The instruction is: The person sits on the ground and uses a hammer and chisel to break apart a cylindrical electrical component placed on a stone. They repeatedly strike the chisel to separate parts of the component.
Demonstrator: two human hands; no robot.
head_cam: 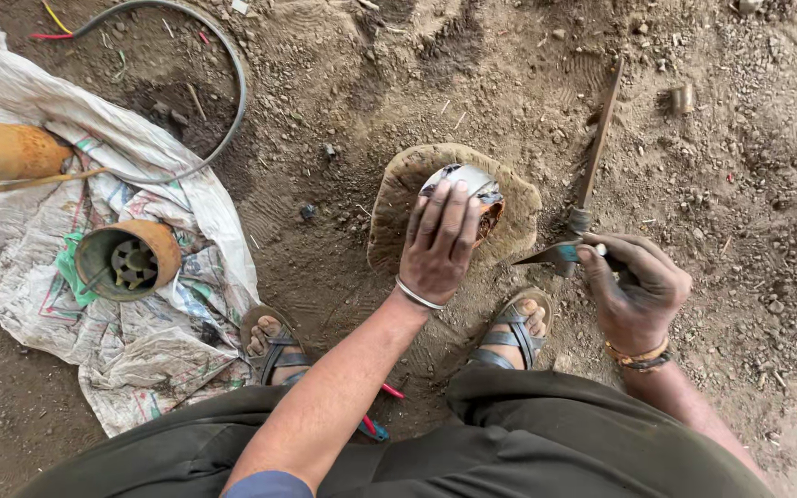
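**Hands at wood block, dirt floor**

Trousers [509, 443], dark, bottom of frame; sandals [512, 334] just above. Left hand [437, 242], centre: fingers together, pressed flat on metal part [472, 181] atop block [398, 198]. Right hand [634, 290], centre right: closed around tool [555, 253]. Cylinder [128, 259] on sack [168, 360], left.

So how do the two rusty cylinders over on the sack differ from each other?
The long rusty cylinder lies on its side, showing only its plain curved wall and running out of the picture at the left. The short rusty cylinder faces its open end up, so a dark toothed part shows inside. The long one sits higher on the white sack, the short one nearer the sandalled foot. Both are orange-brown with rust and rest on that sack.
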